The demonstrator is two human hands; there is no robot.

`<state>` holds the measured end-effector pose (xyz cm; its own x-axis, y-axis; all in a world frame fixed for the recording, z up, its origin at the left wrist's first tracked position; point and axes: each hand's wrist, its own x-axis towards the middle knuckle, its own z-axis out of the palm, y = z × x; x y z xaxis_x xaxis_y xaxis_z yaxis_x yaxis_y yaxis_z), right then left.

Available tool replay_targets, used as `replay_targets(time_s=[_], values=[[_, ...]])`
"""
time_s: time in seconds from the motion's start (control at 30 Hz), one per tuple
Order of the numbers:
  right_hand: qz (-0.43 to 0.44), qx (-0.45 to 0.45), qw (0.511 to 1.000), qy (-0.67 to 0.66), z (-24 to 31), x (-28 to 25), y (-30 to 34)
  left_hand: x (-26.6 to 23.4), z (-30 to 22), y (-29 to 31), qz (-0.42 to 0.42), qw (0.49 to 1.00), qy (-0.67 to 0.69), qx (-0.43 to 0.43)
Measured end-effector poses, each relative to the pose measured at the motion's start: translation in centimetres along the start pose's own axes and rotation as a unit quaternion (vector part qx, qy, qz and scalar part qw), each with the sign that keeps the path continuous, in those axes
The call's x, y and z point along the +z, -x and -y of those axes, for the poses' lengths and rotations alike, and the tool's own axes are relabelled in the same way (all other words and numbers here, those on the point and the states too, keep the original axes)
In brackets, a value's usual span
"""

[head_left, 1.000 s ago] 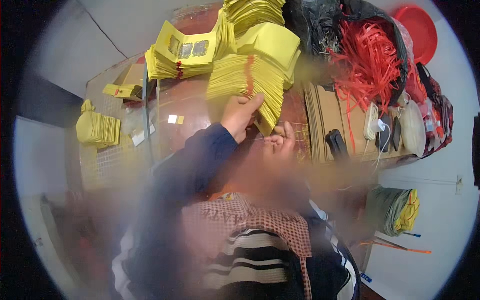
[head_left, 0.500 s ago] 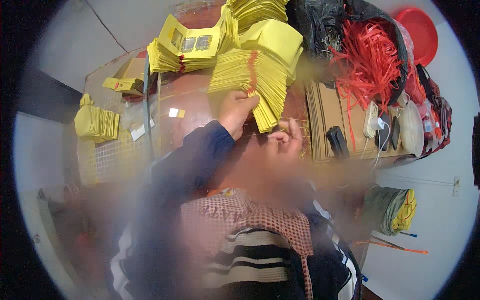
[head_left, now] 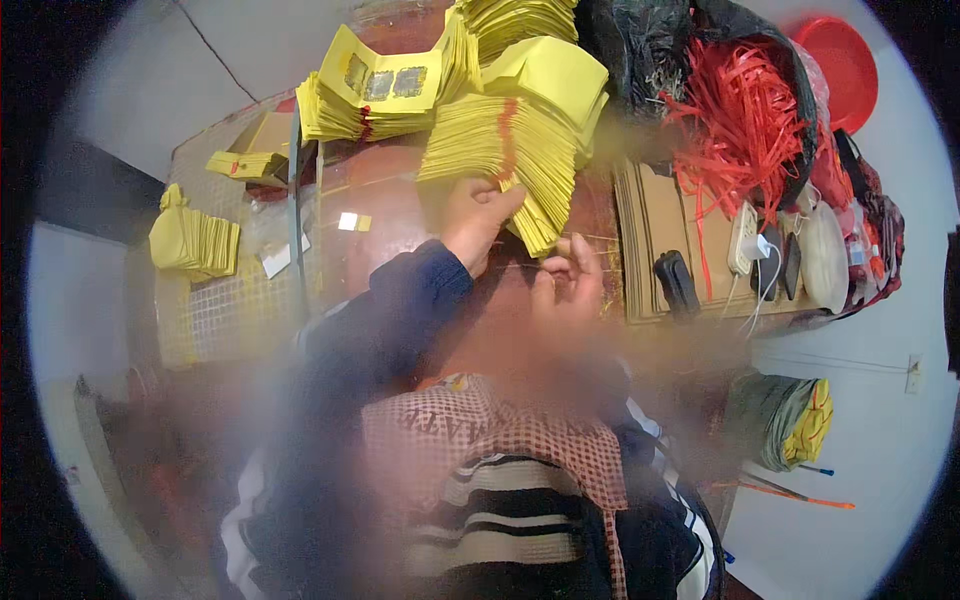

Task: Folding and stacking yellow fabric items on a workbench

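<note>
Our L hand [head_left: 474,222] pinches the near edge of the yellow stack [head_left: 470,150] on the table [head_left: 375,185], R hand [head_left: 572,282] sits half-curled just by its tip (can't tell if gripping), so we prob should keep L thumb firm & R touch light, folds aligned.

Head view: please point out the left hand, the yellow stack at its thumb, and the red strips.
Left hand [head_left: 474,224]: head view, on the back of the hand.
Yellow stack [head_left: 463,146]: head view, on the layered edges left of its red stripe.
Red strips [head_left: 742,122]: head view, middle of the tangled heap.
</note>
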<state>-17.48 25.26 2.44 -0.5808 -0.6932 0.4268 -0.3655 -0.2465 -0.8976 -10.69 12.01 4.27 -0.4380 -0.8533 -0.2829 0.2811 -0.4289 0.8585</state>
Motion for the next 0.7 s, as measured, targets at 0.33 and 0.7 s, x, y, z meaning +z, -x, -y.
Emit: replay_targets(time_s=[0.33, 0.7], values=[[0.144, -0.079, 0.970, 0.177, 1.1, 2.0, -3.4, -1.5, 0.5, 2.2, 0.004, 0.996, -0.080, 0.032], [0.263, -0.011, 0.959, 0.100, 2.0, 2.9, -0.8, -6.0, 1.4, 9.1, -0.001, 0.992, -0.080, 0.098]])
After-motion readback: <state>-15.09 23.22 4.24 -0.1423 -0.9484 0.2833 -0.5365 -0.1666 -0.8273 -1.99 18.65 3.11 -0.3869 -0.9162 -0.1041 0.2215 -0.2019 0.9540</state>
